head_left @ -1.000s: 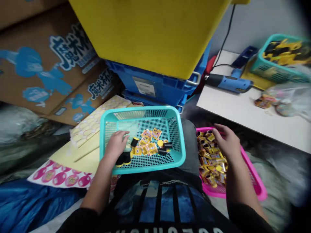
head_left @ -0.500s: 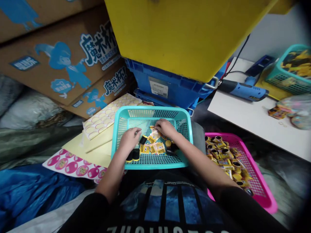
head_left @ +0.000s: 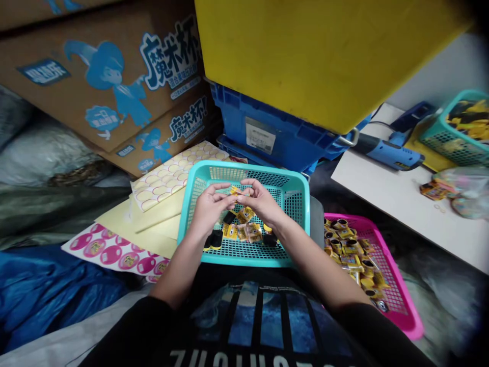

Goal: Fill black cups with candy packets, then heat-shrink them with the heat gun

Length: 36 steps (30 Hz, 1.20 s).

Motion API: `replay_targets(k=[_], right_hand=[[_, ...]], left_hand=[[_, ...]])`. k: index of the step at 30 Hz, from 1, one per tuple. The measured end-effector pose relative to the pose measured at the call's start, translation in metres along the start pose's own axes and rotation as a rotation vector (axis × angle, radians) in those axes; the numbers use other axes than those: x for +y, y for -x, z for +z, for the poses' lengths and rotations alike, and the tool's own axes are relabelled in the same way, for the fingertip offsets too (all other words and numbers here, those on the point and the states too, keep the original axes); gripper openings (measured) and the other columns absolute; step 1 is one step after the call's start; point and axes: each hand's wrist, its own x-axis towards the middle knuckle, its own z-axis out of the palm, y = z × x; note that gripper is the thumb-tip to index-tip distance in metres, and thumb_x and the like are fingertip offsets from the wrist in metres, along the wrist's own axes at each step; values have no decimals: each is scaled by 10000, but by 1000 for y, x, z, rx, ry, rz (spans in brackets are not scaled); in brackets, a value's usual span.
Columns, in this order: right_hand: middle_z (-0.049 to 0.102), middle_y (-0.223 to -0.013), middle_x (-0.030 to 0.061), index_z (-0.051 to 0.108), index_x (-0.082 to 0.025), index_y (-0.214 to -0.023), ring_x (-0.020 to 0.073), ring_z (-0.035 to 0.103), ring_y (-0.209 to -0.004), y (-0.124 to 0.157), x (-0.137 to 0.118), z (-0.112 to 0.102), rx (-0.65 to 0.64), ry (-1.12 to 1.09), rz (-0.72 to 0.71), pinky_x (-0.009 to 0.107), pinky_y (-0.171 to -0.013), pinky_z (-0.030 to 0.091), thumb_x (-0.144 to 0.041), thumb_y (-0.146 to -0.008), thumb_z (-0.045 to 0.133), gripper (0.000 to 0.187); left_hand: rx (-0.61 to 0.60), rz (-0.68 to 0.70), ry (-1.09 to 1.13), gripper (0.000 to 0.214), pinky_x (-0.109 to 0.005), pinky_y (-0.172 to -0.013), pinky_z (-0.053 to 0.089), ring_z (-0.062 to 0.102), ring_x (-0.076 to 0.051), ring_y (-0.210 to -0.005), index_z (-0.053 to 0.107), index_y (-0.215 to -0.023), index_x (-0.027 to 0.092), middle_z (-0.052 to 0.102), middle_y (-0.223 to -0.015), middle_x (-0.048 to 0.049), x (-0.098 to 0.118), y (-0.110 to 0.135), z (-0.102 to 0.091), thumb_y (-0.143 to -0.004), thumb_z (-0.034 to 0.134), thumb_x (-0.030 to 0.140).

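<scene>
Can't really tell what the little yellow piece (head_left: pixel 234 190) over the turquoise basket (head_left: pixel 306 204) is: too tiny, and the left grip (head_left: pixel 211 206) and right grip (head_left: pixel 263 205) cover some of it. Right of that basket, the forearm (head_left: pixel 317 262) hides part of the pink basket (head_left: pixel 399 290). Behind it, the yellow bin (head_left: pixel 317 56) gets cut off up top.

Cardboard boxes (head_left: pixel 110 71) are stacked at left, a yellow bin (head_left: pixel 305 51) is set on a blue crate (head_left: pixel 294 140), and a white tabletop (head_left: pixel 401 196) at right is backed by a pale wall (head_left: pixel 431 71).
</scene>
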Motion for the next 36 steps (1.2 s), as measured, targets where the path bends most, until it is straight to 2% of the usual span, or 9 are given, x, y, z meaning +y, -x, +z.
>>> replay_targets(k=[3,6,8,10,18,23,29,33,36], right_hand=[[606,-1018,49,456,-216,-1176,162,588,-896,-2,8,-4,-85,245,-23,322,-764,492,-382,-804,642,448],[547,-1235,90,539,-215,-1188,233,472,-1141,-4,23,-10,-240,824,-187,437,-949,411,-204,-821,597,372],[559,-1233,88,599,-221,-1155,268,428,-1175,-6,33,-13,-380,1146,-270,496,-1005,335,-97,-761,630,414],[594,-1143,96,630,-213,-1127,262,473,-1106,-8,39,-14,-462,1232,-288,494,-985,345,-110,-779,631,362],[579,-886,44,629,-212,-976,158,546,-759,7,-5,-4,-70,371,-135,297,-663,460,-408,-919,343,351],[613,-767,19,665,-192,-825,127,512,-666,15,-29,17,-69,545,16,267,-623,404,-475,-769,649,289],[526,-584,-18,571,-170,-624,106,449,-563,15,-21,29,83,537,-24,246,-553,359,-521,-694,697,380],[520,-682,-1,555,-188,-772,123,465,-598,16,-20,21,40,279,-13,242,-522,366,-492,-765,572,304],[557,-900,35,531,-220,-956,149,530,-716,21,-27,8,5,38,-14,275,-583,448,-386,-725,571,288]], left_hand=[[76,39,-45,467,-281,-630,541,641,-126,-564,519,-1053,170,654,-653,29,7,2,-21,-660,743,285],[124,107,-124,400,-269,-607,540,652,-134,-565,484,-1000,191,664,-641,28,15,5,-41,-686,718,269],[125,108,-166,365,-261,-590,533,647,-134,-543,478,-954,195,663,-614,30,20,8,-49,-686,716,265],[118,82,-197,379,-267,-586,531,643,-136,-526,484,-973,196,659,-597,37,23,12,-52,-682,718,264],[-92,16,-244,532,-311,-632,521,665,-179,-610,485,-1227,199,670,-668,6,20,26,-43,-741,680,295],[-135,48,-348,562,-315,-657,508,666,-185,-661,474,-1277,237,681,-724,0,17,27,-40,-762,677,329],[-54,31,-92,511,-278,-657,513,649,-151,-665,560,-1102,187,667,-715,14,12,26,-27,-653,766,317],[83,5,-19,309,-284,-626,531,648,-156,-658,668,-851,156,730,-815,-50,11,26,-24,-663,754,385],[108,17,-36,319,-305,-635,548,646,-158,-627,728,-848,160,752,-861,-66,12,26,-29,-665,752,420]])
